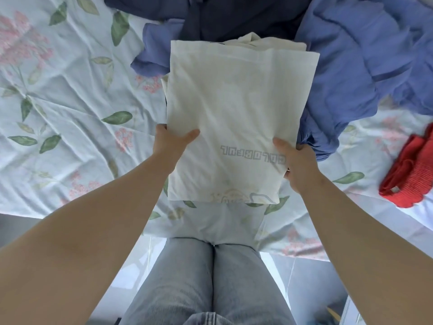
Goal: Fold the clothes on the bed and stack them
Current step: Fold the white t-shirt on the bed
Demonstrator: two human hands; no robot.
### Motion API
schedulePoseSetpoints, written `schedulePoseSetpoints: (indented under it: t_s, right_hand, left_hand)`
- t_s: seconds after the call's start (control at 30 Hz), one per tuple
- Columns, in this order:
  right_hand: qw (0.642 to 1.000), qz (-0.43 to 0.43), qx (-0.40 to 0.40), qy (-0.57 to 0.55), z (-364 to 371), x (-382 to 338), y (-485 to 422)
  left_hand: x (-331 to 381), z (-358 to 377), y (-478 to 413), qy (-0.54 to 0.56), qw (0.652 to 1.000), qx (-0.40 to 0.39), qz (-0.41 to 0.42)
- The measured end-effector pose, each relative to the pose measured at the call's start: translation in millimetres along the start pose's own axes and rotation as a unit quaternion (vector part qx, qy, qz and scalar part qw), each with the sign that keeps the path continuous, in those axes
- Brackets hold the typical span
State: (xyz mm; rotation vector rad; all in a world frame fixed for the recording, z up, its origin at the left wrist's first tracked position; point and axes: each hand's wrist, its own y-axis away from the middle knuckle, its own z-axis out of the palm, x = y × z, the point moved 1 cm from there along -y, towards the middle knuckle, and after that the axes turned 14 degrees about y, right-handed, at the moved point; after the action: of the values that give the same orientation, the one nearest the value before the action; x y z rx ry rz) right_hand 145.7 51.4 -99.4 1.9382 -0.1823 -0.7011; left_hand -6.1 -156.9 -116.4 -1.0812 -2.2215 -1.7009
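We can make out one line of grey, blocky capitals on the folded white shirt (234, 109). It shows faintly through the cloth and upside down to us, and seems to spell "COLORFUL", with one end of the word slipping under the right thumb. Along the shirt's near hem there is a faint yellow and grey-blue drawing that we cannot read.

The shirt is folded into a tall, flat rectangle of thin, off-white cloth with soft creases. Thicker folded layers show at its far end. It sits at the middle of our view, over the bed (70, 90), whose pale blue sheet is printed with green leaves and pink flowers. A shadow lies on the sheet under the shirt's near end. We cannot tell whether the far end rests on the clothes beyond it.

The left hand (168, 144) grips the shirt's edge at 8 o'clock, thumb on top and its fingers hidden beneath. The right hand (297, 165) grips the opposite edge at 4 o'clock, thumb on top and fingers (305, 148) curled round the side.

From the shirt, a crumpled navy garment (222, 15) lies at 12 o'clock, a loose blue garment (351, 66) at 2 o'clock, and a red knit piece (412, 174) at 4 o'clock, well apart. Our pale jeans (210, 277) show at 6 o'clock.
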Motion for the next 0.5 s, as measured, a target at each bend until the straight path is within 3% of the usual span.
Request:
schedulePoseSetpoints:
  t_s: [0.17,0.37,0.43,0.5]
  right_hand:
    - [1.000,-0.016,-0.012,0.000,6,5,8]
    - [0.999,-0.024,-0.024,-0.012,12,-2,19]
    - [0.999,-0.031,-0.034,-0.012,10,-4,22]
    - [0.997,-0.034,-0.054,-0.032,7,-8,25]
  left_hand:
    - [1,-9,0,0.010,0.988,-0.114,-0.108]
    - [-2,-16,14,0.006,0.953,-0.144,-0.267]
    - [2,-15,19,0.003,0.957,-0.154,-0.246]
    - [7,-13,19,0.000,0.973,-0.167,-0.157]
